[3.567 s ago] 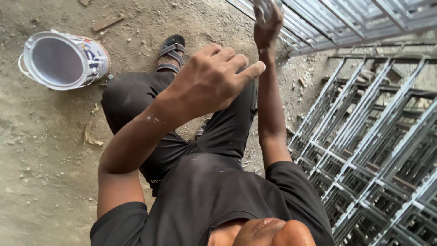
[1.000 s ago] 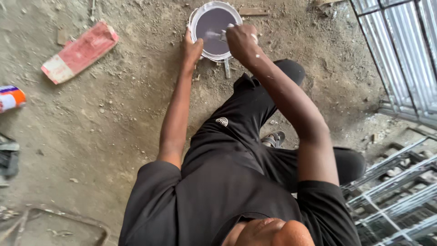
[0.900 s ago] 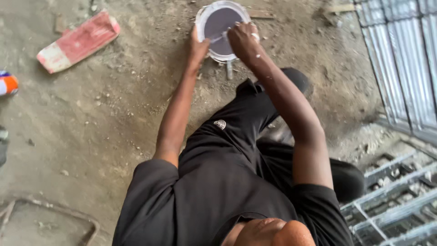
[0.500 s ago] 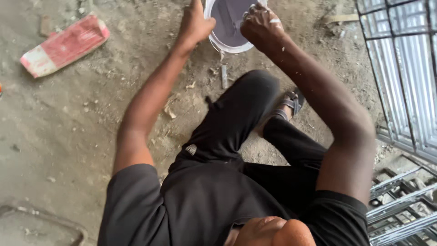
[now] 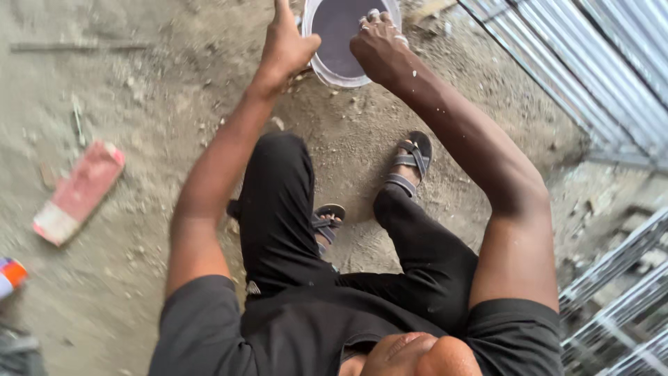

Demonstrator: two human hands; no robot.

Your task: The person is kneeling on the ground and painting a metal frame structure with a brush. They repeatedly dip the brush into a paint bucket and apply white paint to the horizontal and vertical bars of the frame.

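Gripping paint tin (image 5: 327, 66) rim, left hand (image 5: 287, 50), red brick (image 5: 80, 191) aside

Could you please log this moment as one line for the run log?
left hand: on paint bucket rim | right hand: over bucket opening, grip unclear | ground: red brick

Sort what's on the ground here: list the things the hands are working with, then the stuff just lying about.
In hand: left hand steadying the paint can; right hand over its opening.

Lying about: red brick, orange-capped can, metal grilles, stick.
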